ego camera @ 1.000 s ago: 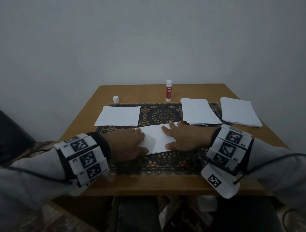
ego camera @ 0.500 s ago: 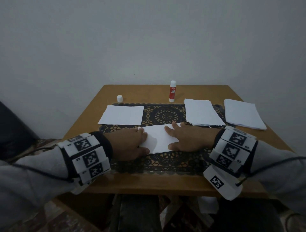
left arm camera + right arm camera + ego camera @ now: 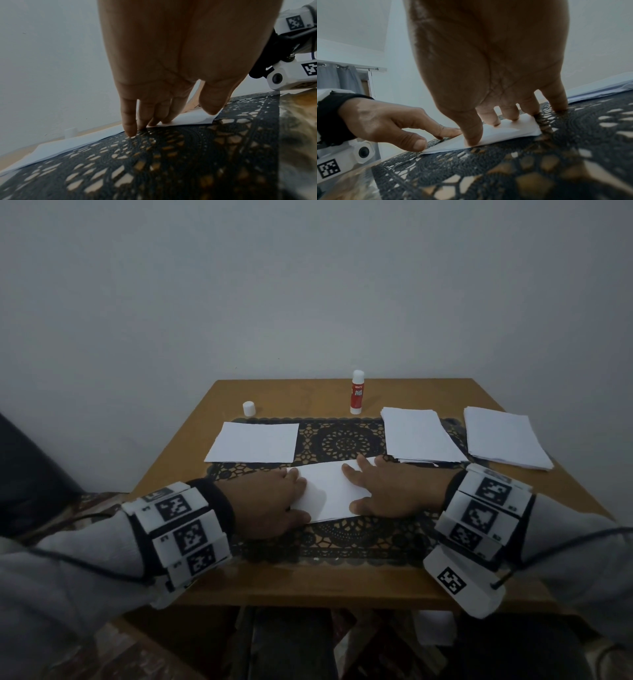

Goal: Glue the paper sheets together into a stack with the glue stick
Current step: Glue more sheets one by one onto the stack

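A white paper sheet (image 3: 327, 491) lies on the black lace mat (image 3: 342, 542) in front of me. My left hand (image 3: 270, 501) presses its left end with straight fingers (image 3: 164, 113). My right hand (image 3: 387, 491) lies flat on its right end, fingers (image 3: 508, 115) spread and straight. In the right wrist view both hands rest on the sheet (image 3: 498, 136). A red and white glue stick (image 3: 357, 392) stands upright at the back of the table, uncapped. Its white cap (image 3: 249, 408) sits apart to the left.
A single sheet (image 3: 255, 442) lies at back left of the mat. Two paper stacks (image 3: 419, 434) (image 3: 503, 438) sit at right. The wooden table (image 3: 308, 583) meets a plain wall behind; its front edge is near my wrists.
Both hands have stayed pressed on the sheet, with only slight shifts. The head view has tilted a little, so the table sits lower in frame.
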Action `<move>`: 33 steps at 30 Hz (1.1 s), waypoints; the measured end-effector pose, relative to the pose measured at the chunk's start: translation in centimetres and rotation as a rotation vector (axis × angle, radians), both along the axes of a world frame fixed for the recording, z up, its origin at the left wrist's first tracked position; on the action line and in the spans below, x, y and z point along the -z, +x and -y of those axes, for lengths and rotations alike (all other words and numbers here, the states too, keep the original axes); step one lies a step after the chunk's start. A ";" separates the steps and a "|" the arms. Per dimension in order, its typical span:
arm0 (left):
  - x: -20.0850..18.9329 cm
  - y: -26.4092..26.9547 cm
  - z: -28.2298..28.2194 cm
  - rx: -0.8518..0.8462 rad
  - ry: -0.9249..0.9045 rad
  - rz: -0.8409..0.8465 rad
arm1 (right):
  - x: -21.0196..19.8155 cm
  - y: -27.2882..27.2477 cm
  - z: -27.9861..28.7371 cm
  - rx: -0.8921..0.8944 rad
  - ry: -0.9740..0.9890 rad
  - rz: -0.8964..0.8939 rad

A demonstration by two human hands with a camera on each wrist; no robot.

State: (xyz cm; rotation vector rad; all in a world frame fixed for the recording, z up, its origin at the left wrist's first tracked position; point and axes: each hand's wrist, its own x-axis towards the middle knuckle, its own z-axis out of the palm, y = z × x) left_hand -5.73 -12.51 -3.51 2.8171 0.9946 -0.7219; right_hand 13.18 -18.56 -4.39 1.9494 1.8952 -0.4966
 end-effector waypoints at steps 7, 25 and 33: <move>0.4 0.5 2.2 0.121 -0.043 0.004 | -0.2 -0.1 0.3 0.008 0.001 0.004; 0.2 0.1 2.9 0.076 -0.056 -0.080 | -0.1 0.2 0.2 -0.009 0.000 -0.007; 0.2 0.2 5.3 0.189 -0.134 -0.024 | 0.2 0.2 0.1 -0.001 0.005 -0.005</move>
